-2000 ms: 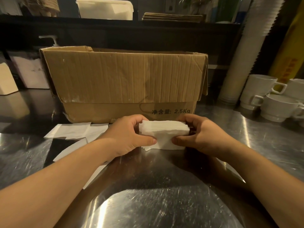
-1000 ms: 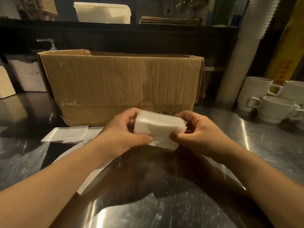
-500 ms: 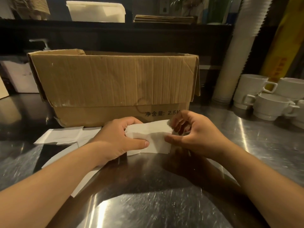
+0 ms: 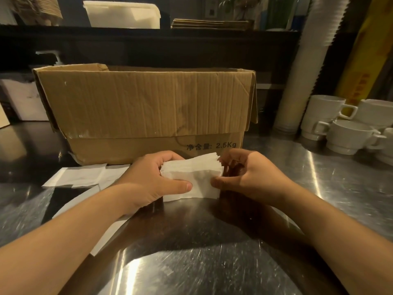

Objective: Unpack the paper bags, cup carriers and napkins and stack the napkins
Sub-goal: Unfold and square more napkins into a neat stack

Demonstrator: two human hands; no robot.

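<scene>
steel counter [image 4: 212, 262]: left hand [image 4: 148, 179] and right hand [image 4: 253, 177] grip white, uneven-edged napkin stack [image 4: 191, 175].

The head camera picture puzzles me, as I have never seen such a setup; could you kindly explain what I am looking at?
No machine here: a person wears one camera on the head, looking forward and down at their own bare arms. The left hand and right hand together grip a stack of white napkins standing on a shiny metal counter. Behind it stands an open cardboard box. Loose flat white sheets lie on the counter to the left, and white mugs sit to the right.
</scene>
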